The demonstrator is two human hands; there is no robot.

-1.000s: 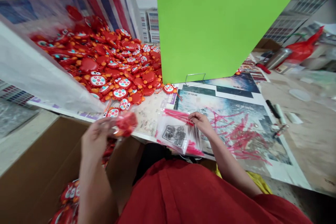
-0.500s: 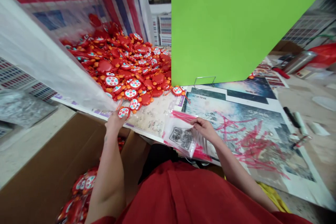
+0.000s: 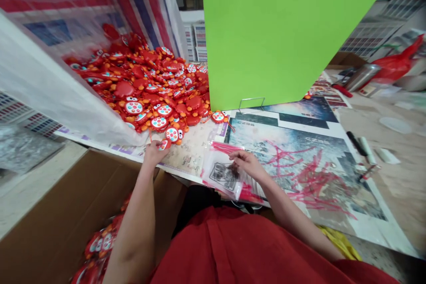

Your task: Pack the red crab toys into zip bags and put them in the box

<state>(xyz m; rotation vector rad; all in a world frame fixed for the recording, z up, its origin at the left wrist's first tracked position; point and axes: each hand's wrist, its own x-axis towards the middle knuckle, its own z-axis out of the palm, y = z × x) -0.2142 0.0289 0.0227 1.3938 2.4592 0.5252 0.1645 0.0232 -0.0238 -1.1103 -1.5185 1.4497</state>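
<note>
My left hand (image 3: 155, 153) is closed on a small red crab toy (image 3: 164, 144) at the table's front edge. Close by lies another crab toy (image 3: 173, 134) with a white face of coloured dots. Behind it a big heap of crab toys (image 3: 159, 84) spills out of a white-lined sack (image 3: 71, 93). My right hand (image 3: 246, 163) rests over the upper right of a clear zip bag (image 3: 221, 175) with a pink seal and black print. Its fingers are bent, the tips together at the bag; whether they grip it is hard to make out.
A tall green board (image 3: 282, 31) stands behind the bags on a wire stand (image 3: 252, 104). Pink strips (image 3: 316, 182) lie across a printed sheet at right. Below left, an open cardboard box (image 3: 66, 204) holds bagged crab toys. A marker (image 3: 354, 142) and metal flask (image 3: 362, 75) are farther right.
My left hand has moved slightly right, and the crab toy in it is now tilted. My right hand stays at the zip bag. The whole view has shifted a little.
</note>
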